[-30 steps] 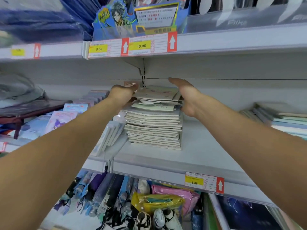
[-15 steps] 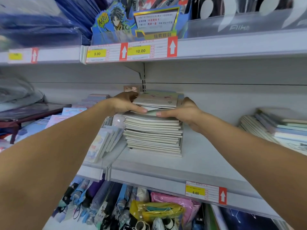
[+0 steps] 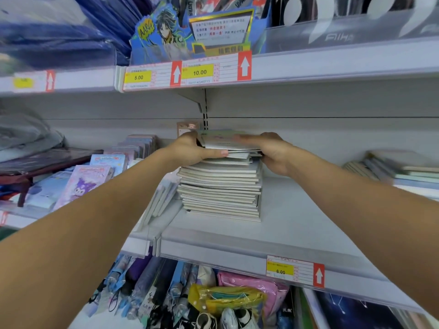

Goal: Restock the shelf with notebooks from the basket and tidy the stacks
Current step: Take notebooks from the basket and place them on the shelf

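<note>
A: Item one, far left of the middle shelf [image 3: 297, 224]?
B: Dark tray [image 3: 47, 160], then character-print packets [image 3: 92, 186] leaning in a row, with pale booklets [image 3: 161, 200] tilted just beside the main stack

A: Item two?
B: Left hand [image 3: 192, 150], at the stack's upper left; thumb lies along the front edge of the top few notebooks [image 3: 228, 144], fingers curled round their left side, clasping them

A: Item three, the task's goods?
B: Stack of notebooks [image 3: 221, 191], grey-white covers, standing on the middle shelf near its back wall, centre of view; lower part roughly squared, upper layers uneven. The top few sit on it, pinched between both hands, slightly askew

A: Item four?
B: Right hand [image 3: 270, 150], at the upper right corner; fingers spread flat across the top cover, thumb hidden under the right edge, gripping the same top few

A: Item five?
B: Further notebooks [image 3: 403, 172] stacked at far right, blurred. Price label [image 3: 294, 271] reading 6.00 on the shelf's front rail

A: Below?
B: Folded umbrellas [image 3: 147, 286] and a pink pouch [image 3: 251, 286]
</note>
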Demonstrator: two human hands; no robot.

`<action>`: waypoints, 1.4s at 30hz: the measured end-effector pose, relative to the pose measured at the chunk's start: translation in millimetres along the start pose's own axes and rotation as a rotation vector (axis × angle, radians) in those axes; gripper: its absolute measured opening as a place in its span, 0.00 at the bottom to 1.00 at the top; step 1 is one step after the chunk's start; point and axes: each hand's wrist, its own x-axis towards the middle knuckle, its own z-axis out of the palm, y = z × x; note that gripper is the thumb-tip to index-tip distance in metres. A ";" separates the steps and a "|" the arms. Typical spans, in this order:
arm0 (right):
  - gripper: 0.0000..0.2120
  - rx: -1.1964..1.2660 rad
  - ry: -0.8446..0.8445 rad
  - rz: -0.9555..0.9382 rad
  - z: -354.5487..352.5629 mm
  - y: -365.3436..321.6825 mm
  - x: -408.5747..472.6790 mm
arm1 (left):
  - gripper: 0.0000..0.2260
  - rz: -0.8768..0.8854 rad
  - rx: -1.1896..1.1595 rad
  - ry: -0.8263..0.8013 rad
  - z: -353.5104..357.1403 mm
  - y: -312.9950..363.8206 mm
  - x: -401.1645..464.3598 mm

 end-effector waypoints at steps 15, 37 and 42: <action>0.31 -0.338 0.395 -0.166 1.4 16.6 -18.6 | 0.39 -0.075 0.117 0.220 10.9 -5.7 14.1; 0.44 -0.253 0.051 1.012 135.3 423.1 -397.6 | 0.22 -1.130 -0.135 -0.039 324.6 -229.3 -482.6; 0.07 -0.015 0.095 1.111 134.4 415.7 -409.6 | 0.19 -1.263 -0.121 0.046 316.3 -229.6 -483.0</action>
